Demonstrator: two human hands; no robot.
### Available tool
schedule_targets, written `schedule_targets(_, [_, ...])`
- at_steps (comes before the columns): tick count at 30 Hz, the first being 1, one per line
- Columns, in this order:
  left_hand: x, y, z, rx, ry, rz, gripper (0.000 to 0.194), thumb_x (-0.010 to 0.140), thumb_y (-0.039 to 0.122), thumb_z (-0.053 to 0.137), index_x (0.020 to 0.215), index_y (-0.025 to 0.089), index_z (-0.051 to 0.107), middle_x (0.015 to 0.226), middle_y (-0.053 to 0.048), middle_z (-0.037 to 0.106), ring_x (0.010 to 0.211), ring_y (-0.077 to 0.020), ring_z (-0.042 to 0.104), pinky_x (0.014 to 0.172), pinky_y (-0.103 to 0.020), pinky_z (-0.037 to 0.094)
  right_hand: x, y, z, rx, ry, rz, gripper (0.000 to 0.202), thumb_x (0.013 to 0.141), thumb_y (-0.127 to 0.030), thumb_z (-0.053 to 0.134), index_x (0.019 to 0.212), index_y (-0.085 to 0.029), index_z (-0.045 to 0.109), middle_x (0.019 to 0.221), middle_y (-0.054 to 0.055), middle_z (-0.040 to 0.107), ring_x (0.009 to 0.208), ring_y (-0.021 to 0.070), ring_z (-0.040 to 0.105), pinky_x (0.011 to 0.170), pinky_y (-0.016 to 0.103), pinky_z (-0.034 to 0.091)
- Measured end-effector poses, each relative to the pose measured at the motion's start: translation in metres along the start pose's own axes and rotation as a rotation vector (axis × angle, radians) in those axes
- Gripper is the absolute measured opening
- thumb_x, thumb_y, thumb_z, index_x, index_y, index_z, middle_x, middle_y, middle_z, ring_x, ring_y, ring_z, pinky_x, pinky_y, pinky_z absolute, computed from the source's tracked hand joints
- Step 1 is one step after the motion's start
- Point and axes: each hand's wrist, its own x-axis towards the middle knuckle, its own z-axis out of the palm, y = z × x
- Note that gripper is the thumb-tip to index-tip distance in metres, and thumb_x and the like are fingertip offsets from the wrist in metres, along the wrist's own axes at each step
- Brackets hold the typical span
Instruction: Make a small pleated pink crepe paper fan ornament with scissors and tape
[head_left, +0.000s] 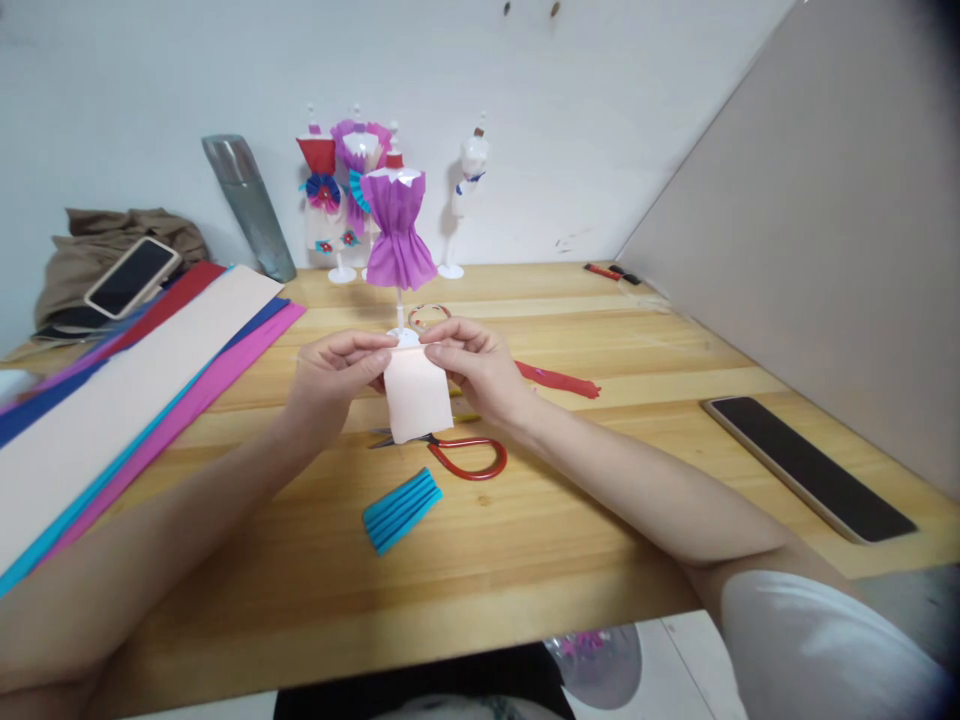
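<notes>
A small pale pink sheet (419,398) hangs between my two hands above the wooden table. My left hand (337,372) pinches its top left corner, and my right hand (474,368) pinches the top right one. Behind the sheet lie scissors with red handles (504,462), partly covered by it. Nearer to me is a pleated blue piece (403,510). Just beyond my hands, a small white mannequin wears a gathered purple dress (401,232).
Long coloured sheets (150,390) lie at the left by a phone (133,277) and a leaning bottle (251,208). More dressed mannequins (318,195) stand by the wall. A red strip (559,380) and a dark-screened device (810,468) are to the right.
</notes>
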Motion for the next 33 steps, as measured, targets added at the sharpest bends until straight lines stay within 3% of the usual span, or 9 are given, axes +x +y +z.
schedule_targets(6, [0.002, 0.000, 0.001, -0.156, -0.016, -0.005, 0.017, 0.064, 0.029, 0.081, 0.075, 0.018, 0.073, 0.070, -0.001, 0.073, 0.062, -0.0137, 0.065, 0.063, -0.027, 0.053, 0.004, 0.002, -0.005, 0.076, -0.079, 0.010, 0.014, 0.061, -0.026, 0.077, 0.071, -0.020, 0.069, 0.065, -0.003, 0.062, 0.059, 0.0100, 0.054, 0.059, 0.025, 0.043])
schedule_targets(10, [0.004, 0.000, 0.001, -0.150, -0.039, -0.014, 0.018, 0.067, 0.033, 0.078, 0.073, 0.017, 0.072, 0.071, -0.002, 0.073, 0.065, -0.0158, 0.066, 0.068, -0.030, 0.055, 0.004, 0.001, -0.006, 0.078, -0.112, -0.006, 0.016, 0.064, -0.033, 0.077, 0.070, -0.020, 0.071, 0.068, -0.001, 0.064, 0.061, 0.0110, 0.055, 0.059, 0.026, 0.044])
schedule_targets(16, [0.005, -0.003, -0.001, -0.026, 0.016, -0.021, 0.019, 0.065, 0.032, 0.078, 0.076, 0.017, 0.072, 0.071, -0.002, 0.073, 0.062, -0.0144, 0.065, 0.064, -0.027, 0.053, 0.004, 0.002, -0.006, -0.099, -0.073, -0.065, 0.017, 0.066, -0.032, 0.078, 0.071, -0.019, 0.067, 0.066, -0.002, 0.065, 0.061, 0.0100, 0.056, 0.061, 0.025, 0.045])
schedule_targets(21, [0.005, 0.002, 0.000, 0.029, 0.006, -0.076, 0.028, 0.064, 0.029, 0.076, 0.089, 0.017, 0.072, 0.070, -0.001, 0.073, 0.062, -0.0145, 0.066, 0.063, -0.026, 0.053, 0.005, 0.003, -0.008, -0.221, -0.061, -0.093, 0.020, 0.069, -0.028, 0.074, 0.086, -0.019, 0.067, 0.070, -0.002, 0.065, 0.062, 0.0097, 0.057, 0.060, 0.024, 0.045])
schedule_targets(27, [0.007, 0.003, -0.001, 0.100, -0.021, -0.151, 0.023, 0.061, 0.033, 0.077, 0.075, 0.016, 0.069, 0.062, -0.001, 0.070, 0.054, -0.0136, 0.061, 0.056, -0.026, 0.051, 0.007, 0.003, -0.012, -0.404, -0.060, -0.154, 0.024, 0.071, -0.027, 0.070, 0.093, -0.019, 0.069, 0.077, 0.001, 0.067, 0.069, 0.0133, 0.060, 0.064, 0.027, 0.046])
schedule_targets(30, [0.008, 0.002, -0.002, 0.153, 0.008, -0.082, 0.018, 0.062, 0.031, 0.076, 0.072, 0.017, 0.071, 0.063, -0.001, 0.070, 0.056, -0.0127, 0.060, 0.057, -0.025, 0.049, 0.011, 0.002, -0.014, -0.451, -0.067, -0.130, 0.013, 0.072, -0.026, 0.068, 0.081, -0.018, 0.068, 0.072, 0.001, 0.065, 0.065, 0.0133, 0.057, 0.062, 0.027, 0.044])
schedule_targets(33, [0.009, 0.003, -0.003, 0.301, 0.074, 0.073, 0.011, 0.065, 0.028, 0.074, 0.071, 0.018, 0.074, 0.067, -0.002, 0.069, 0.063, -0.0134, 0.059, 0.059, -0.024, 0.047, 0.013, -0.001, -0.014, -0.557, -0.047, -0.203, 0.006, 0.070, -0.023, 0.069, 0.070, -0.018, 0.066, 0.072, 0.001, 0.063, 0.068, 0.0135, 0.055, 0.062, 0.027, 0.042])
